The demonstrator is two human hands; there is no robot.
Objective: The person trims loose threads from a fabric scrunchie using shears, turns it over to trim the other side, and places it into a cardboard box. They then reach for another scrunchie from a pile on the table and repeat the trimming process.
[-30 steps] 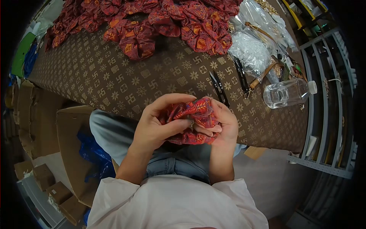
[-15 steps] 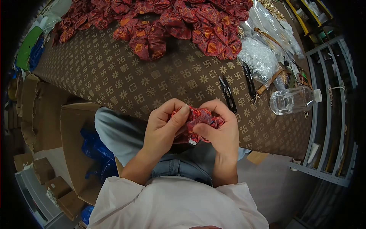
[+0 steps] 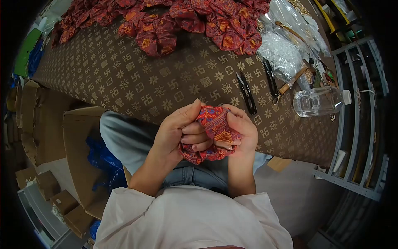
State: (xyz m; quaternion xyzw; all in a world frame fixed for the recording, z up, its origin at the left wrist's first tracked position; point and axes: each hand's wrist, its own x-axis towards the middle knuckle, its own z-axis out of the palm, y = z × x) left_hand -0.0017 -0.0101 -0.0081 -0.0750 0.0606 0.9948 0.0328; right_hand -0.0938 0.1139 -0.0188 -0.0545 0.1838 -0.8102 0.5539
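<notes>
Between my hands is a red patterned fabric scrunchie point(image 3: 219, 124), spread into a ring above my lap. My left hand point(image 3: 174, 124) has its fingers curled through the ring, with the thumb on the upper edge of the cloth. On the other side my right hand point(image 3: 245, 130) grips the cloth, thumb in front and some fingertips showing inside the ring. A heap of similar red scrunchies point(image 3: 155, 37) lies at the far side of the table.
The table point(image 3: 166, 85) has a brown patterned cover. Black thread snips point(image 3: 247, 93), a second black tool point(image 3: 270, 79), a clear bottle point(image 3: 317, 101) and plastic bags point(image 3: 282, 58) lie to the right. A cardboard box point(image 3: 76, 149) stands at left, a metal rack point(image 3: 356, 145) at right.
The scrunchie was bunched between my fingertips and is now opened out into a ring. My left fingers have gone inside it. The view has shifted slightly.
</notes>
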